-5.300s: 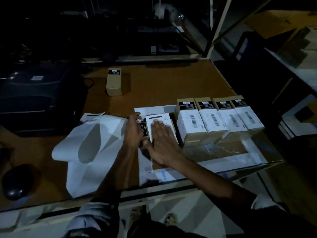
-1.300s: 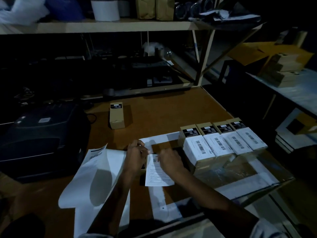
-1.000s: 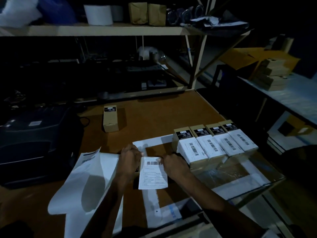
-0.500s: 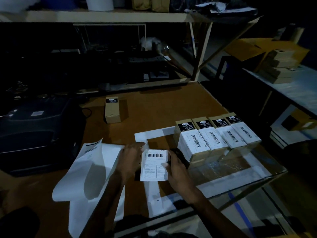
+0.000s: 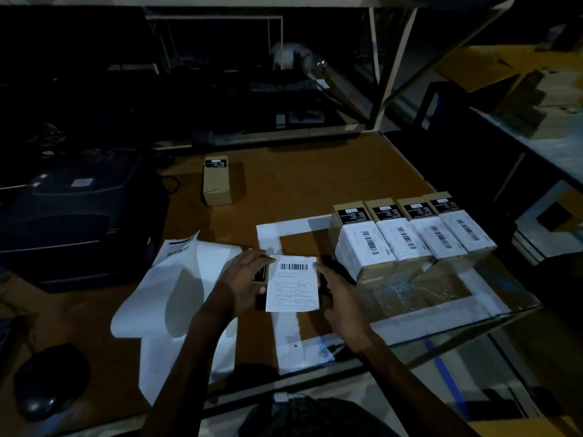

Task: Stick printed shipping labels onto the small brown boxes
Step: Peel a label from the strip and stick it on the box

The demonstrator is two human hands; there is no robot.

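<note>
Both hands hold one small box just above the table's front middle. A white shipping label (image 5: pixel 293 283) with a barcode covers its top and hides most of the box. My left hand (image 5: pixel 244 279) grips the box's left side; my right hand (image 5: pixel 339 294) grips its right side. To the right stands a row of several labelled brown boxes (image 5: pixel 410 234), side by side. One unlabelled brown box (image 5: pixel 216 181) lies alone farther back on the brown table (image 5: pixel 315 178).
Curled white backing sheets (image 5: pixel 176 288) lie left of my hands. A dark label printer (image 5: pixel 72 209) sits at the left, a computer mouse (image 5: pixel 50 378) at the front left. White tape outlines mark the table. Shelving stands behind and to the right.
The label lay across the box while my right hand pressed it; since then both hands have turned the box so the barcode faces up, and now grip its sides.
</note>
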